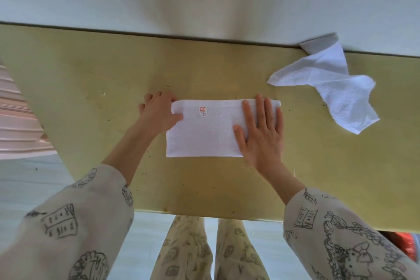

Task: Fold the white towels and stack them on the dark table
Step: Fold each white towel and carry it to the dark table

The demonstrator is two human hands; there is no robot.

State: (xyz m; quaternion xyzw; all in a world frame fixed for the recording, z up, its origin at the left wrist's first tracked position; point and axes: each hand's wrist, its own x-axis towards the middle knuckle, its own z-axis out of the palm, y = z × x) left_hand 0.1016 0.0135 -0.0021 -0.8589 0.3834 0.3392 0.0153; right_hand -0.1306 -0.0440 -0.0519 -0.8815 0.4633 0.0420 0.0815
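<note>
Nearest the camera, below the tabletop (91, 70) edge, patterned sleeves and trouser legs are visible. Beyond that edge, a folded towel (204, 134) lies flat as a rectangle near the tabletop's middle, a small red label (202, 109) showing near its far-left corner. Right hand (261, 134) rests palm-down on the towel's right end, fingers (261, 107) straight and spread, pressing. Left hand (159, 113) sits at the towel's far-left corner; its thumb lies over the cloth, the other fingers curled beside the edge, apparently pinching it. Farther off, to the right of the folded towel and well apart, a second towel (331, 88) lies crumpled against the wall.

Assessment: one fold is complete and being flattened. The next move likely calls for lifting one end across for another fold, edges aligned.
</note>
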